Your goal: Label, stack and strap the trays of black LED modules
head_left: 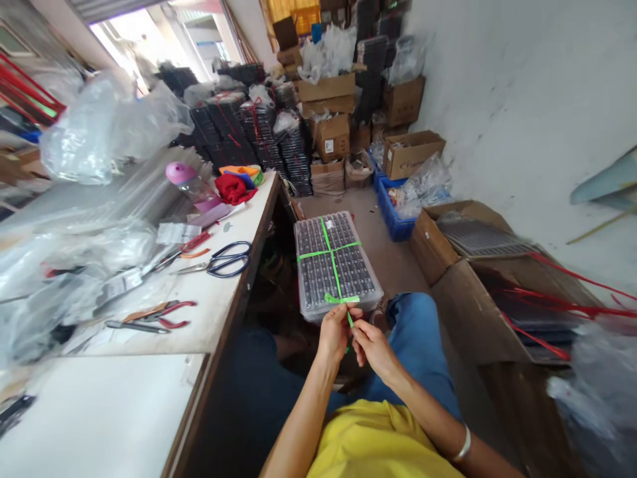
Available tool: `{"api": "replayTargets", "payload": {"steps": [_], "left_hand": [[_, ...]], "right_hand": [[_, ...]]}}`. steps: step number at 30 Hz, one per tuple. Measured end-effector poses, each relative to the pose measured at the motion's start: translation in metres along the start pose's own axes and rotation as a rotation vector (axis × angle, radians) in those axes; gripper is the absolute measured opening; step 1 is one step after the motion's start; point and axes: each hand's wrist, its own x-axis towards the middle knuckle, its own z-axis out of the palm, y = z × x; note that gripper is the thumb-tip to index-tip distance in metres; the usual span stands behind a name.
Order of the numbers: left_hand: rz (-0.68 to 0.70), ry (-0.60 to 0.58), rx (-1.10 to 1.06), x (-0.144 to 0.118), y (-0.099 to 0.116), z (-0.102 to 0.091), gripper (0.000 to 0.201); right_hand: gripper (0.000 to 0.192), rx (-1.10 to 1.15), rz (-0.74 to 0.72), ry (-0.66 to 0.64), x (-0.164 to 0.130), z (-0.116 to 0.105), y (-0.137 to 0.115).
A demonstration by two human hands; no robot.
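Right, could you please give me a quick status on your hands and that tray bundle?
Left hand and right hand both pinching green strap ends at the knot. Tray stack rests on knees, strapped crosswise. Nothing in the way.

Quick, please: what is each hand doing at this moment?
Left hand: closed, pinching the green strap.
Right hand: closed on the strap's tail end.
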Motion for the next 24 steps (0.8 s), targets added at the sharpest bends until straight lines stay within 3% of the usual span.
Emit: {"api": "replayTargets", "payload": {"steps": [6,12,18,22,24], "left_hand": [[-0.047,0.089,-0.326,0.006,0.006,0.009,0.022],[-0.082,0.116,-0.377,0.007,0.012,0.012,0.009],[-0.065,0.056,-0.171,0.01,0.012,0.006,0.012],[-0.055,-0.05,0.147,0.009,0.018,-0.022,0.024],[0.002,-0.02,0.335,0.006,0.023,-0.038,0.024]], "right_hand": [[0.026,-0.216,-0.137,0.102,-0.003,-0.006,-0.008],[0.033,-0.446,-0.241,0.124,-0.015,-0.001,-0.016],[0.034,-0.537,-0.294,0.076,-0.017,0.0,-0.002],[0.033,-0.572,-0.302,0.056,-0.007,-0.017,0.013],[0.033,-0.599,-0.291,0.112,-0.001,-0.026,0.015]]}}
